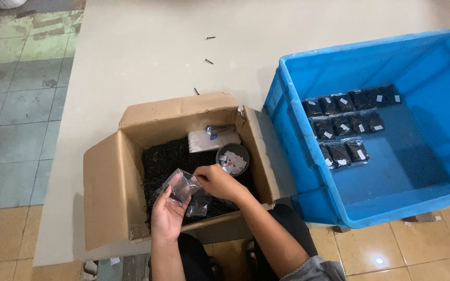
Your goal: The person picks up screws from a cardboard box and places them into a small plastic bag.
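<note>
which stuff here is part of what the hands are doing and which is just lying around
In use: clear bag in left hand; right hand; cardboard box of black screws; small round tin; blue crate of filled packets.

Lying about: loose screws on table.

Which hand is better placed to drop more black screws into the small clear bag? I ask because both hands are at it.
Probably the right hand: it pinches the clear bag's mouth just above the black screws in the cardboard box. The left hand cradles the bag from below.
</note>
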